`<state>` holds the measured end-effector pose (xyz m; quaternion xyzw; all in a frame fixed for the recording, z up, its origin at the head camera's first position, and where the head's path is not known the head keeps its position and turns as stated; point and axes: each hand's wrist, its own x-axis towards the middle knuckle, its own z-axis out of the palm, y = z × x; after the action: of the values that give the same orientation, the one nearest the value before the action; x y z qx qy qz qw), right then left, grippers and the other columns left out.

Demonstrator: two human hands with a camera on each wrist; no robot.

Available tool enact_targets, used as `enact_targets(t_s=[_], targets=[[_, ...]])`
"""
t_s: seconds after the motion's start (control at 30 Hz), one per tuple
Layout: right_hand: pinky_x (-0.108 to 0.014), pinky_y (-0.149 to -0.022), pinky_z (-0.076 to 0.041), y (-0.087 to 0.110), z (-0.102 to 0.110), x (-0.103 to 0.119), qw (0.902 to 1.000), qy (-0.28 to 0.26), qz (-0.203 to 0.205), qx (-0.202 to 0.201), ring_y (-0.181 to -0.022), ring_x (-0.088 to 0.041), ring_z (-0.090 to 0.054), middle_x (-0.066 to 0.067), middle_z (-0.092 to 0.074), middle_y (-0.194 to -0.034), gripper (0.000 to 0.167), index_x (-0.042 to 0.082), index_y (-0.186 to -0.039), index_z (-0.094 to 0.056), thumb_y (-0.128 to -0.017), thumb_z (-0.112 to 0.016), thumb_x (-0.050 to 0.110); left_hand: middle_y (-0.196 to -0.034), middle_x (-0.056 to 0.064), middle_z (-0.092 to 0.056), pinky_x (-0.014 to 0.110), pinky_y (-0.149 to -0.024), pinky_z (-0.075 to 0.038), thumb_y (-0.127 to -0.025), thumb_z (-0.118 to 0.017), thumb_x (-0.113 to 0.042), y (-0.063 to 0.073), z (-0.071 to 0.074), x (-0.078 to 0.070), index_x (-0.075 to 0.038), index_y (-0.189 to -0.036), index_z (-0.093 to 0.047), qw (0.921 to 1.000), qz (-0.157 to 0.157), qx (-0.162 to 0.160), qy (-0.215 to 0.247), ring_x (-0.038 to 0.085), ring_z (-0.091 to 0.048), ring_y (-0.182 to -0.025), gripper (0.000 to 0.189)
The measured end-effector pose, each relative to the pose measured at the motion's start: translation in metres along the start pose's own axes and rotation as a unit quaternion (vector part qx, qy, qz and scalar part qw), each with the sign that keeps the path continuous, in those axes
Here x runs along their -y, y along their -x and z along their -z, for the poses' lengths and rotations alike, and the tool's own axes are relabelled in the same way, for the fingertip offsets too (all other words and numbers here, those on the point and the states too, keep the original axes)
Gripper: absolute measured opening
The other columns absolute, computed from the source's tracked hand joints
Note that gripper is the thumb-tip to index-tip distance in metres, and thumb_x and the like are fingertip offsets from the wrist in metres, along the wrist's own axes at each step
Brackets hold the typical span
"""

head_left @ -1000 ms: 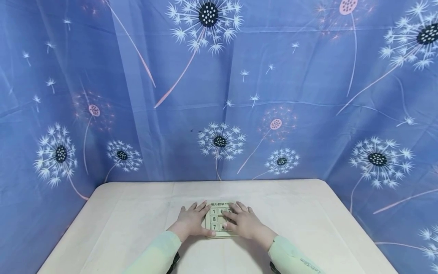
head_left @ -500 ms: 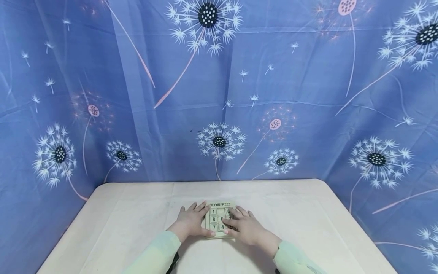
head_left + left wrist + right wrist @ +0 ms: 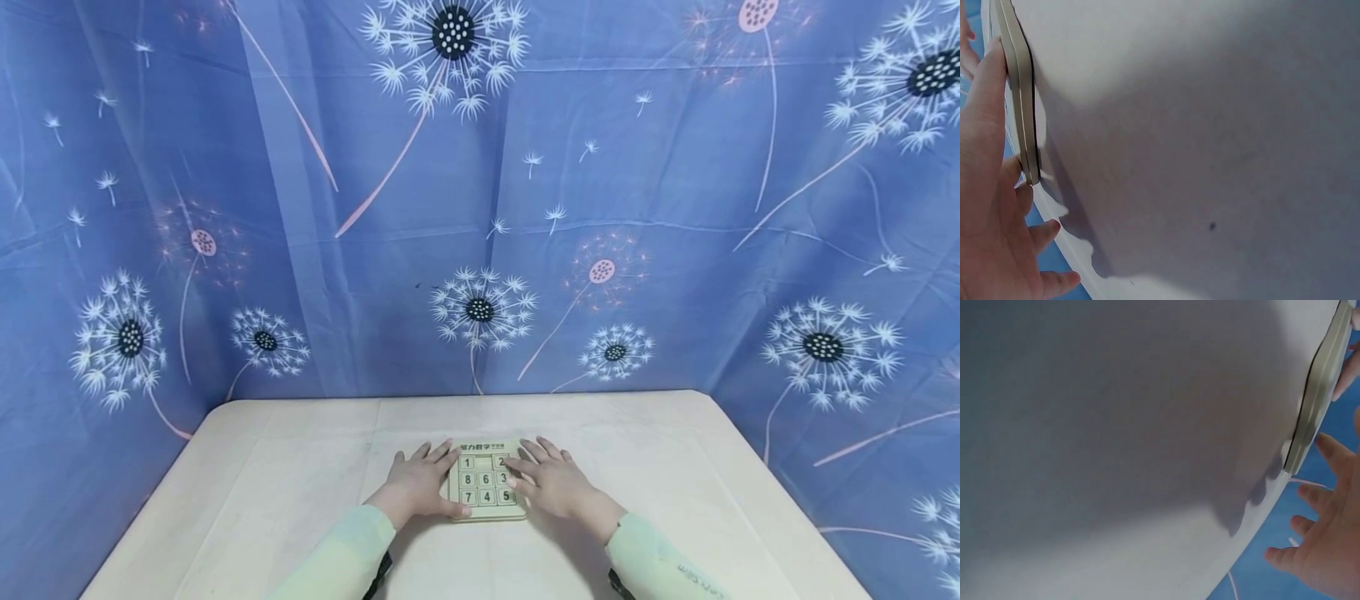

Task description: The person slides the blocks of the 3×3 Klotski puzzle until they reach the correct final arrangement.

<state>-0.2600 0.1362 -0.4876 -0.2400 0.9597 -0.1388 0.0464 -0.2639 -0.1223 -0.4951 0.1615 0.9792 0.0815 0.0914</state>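
The right hand's fingertips overlap tiles 2 and 3 on the board, covering part of each; whether they touch cannot be told. Its grip is spread wide and holds nothing. The left hand's grip is also wide, fingers nearly straight, thumb and forefinger resting on the board's left side. Both wrist views catch the board edge-on, cut off by the frame, its face hidden. The heading's smallest print is illegible. Eight tiles, numbered 1 to 8, and one gap fill three rows; one board lies on one table, between two hands.
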Motion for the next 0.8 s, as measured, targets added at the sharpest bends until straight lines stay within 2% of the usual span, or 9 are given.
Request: enact_targets(t_s=[0.23,0.5,0.8], targets=[[-0.078,-0.116,-0.029,-0.005,-0.003,-0.003,1.0,0.008,0.001,0.0,-0.151,-0.051,-0.032,-0.02,-0.043,-0.161,0.051,0.02,-0.145,-0.059,-0.105,-0.049,0.05,-0.168,0.0,-0.037,0.07,-0.12,-0.032,-0.075,-0.074,-0.076,-0.001,0.0,0.0,-0.023,-0.157,-0.042,1.0,0.004,-0.001,0.001,0.037,-0.037,-0.153,0.103],[-0.077,-0.117,-0.029,-0.01,-0.005,0.008,1.0,-0.002,0.007,0.005,-0.151,-0.051,-0.033,-0.019,-0.043,-0.161,0.052,0.022,-0.146,-0.059,-0.104,-0.05,0.052,-0.168,0.001,-0.037,0.07,-0.12,-0.032,-0.075,-0.074,-0.075,0.0,0.002,-0.001,-0.022,-0.157,-0.042,1.0,0.004,0.002,0.005,0.037,-0.037,-0.153,0.103],[-0.077,-0.116,-0.031,-0.014,-0.005,0.015,0.9997,-0.001,0.021,0.007,-0.15,-0.051,-0.033,-0.019,-0.043,-0.161,0.052,0.02,-0.146,-0.059,-0.103,-0.052,0.05,-0.168,0.001,-0.036,0.07,-0.121,-0.031,-0.075,-0.073,-0.075,0.0,0.002,-0.002,-0.022,-0.158,-0.042,0.9999,0.007,0.008,0.004,0.037,-0.036,-0.154,0.103]])
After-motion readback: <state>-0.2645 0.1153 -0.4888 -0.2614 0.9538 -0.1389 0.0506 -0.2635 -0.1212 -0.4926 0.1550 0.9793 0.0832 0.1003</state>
